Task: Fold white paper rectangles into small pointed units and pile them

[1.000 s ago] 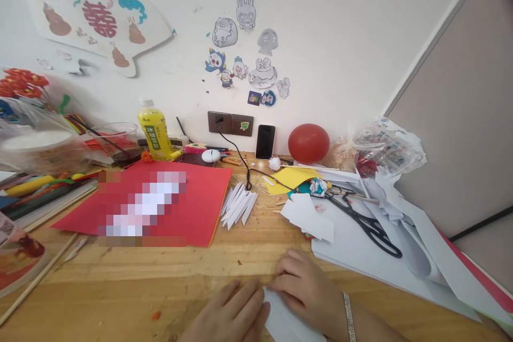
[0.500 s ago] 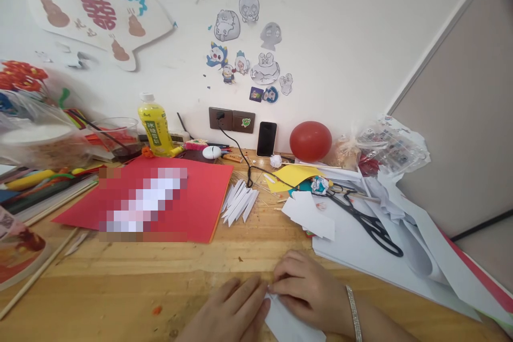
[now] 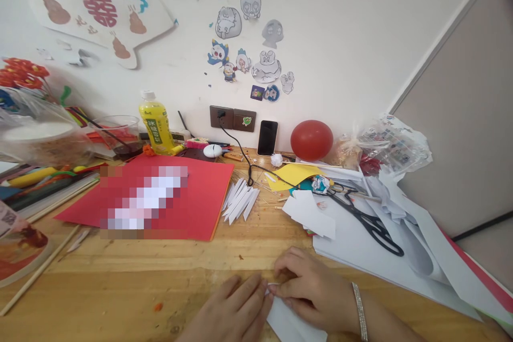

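A piece of white paper (image 3: 294,323) lies on the wooden table at the bottom of the view, its upper end between my two hands. My left hand (image 3: 236,310) is closed at its left edge, fingers together and fingertips on the paper's top corner. From the other side my right hand (image 3: 306,288) pinches the same top end, thumb and fingers bent. A sparkling bracelet (image 3: 359,311) circles my right wrist. Beyond the hands sits a bundle of narrow folded white paper strips (image 3: 240,201). Several cut white paper pieces (image 3: 308,214) lie to their right.
Red paper (image 3: 200,197) covers the left middle. Black-handled scissors (image 3: 372,224) rest on white sheets (image 3: 352,256) at right. Along the wall stand a yellow bottle (image 3: 156,125), a phone (image 3: 267,138) and a red balloon (image 3: 311,140). A wooden stick (image 3: 40,272) lies at left.
My right hand has shifted slightly at the paper's top end, its fingers a little farther from my left hand. Both hands stay on the paper.
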`<action>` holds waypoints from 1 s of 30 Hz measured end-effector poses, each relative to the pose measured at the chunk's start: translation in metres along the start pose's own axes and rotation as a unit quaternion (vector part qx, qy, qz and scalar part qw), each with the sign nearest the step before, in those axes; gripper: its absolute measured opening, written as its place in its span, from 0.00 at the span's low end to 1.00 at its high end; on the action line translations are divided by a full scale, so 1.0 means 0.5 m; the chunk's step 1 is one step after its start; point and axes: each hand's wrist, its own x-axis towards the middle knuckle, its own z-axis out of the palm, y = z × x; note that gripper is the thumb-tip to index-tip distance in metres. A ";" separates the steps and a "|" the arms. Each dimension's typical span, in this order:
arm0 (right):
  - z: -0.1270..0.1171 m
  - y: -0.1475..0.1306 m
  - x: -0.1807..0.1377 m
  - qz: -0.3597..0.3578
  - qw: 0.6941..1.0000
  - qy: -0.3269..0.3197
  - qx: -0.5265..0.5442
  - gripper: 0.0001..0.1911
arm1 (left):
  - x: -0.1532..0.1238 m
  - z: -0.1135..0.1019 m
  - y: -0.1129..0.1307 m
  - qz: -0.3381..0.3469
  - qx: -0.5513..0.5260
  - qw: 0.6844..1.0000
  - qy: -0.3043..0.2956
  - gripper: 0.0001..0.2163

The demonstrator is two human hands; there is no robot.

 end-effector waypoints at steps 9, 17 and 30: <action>-0.020 -0.009 -0.004 0.015 0.996 -0.056 -0.075 0.12 | -0.014 0.075 0.019 -0.009 0.030 0.999 0.039 0.11; -0.040 -0.012 -0.006 0.027 0.992 -0.067 -0.099 0.12 | -0.002 0.007 0.000 0.000 0.011 1.000 0.000 0.13; -0.039 -0.001 -0.013 0.042 0.994 -0.052 -0.082 0.12 | -0.001 -0.006 -0.013 -0.015 0.093 0.995 0.044 0.13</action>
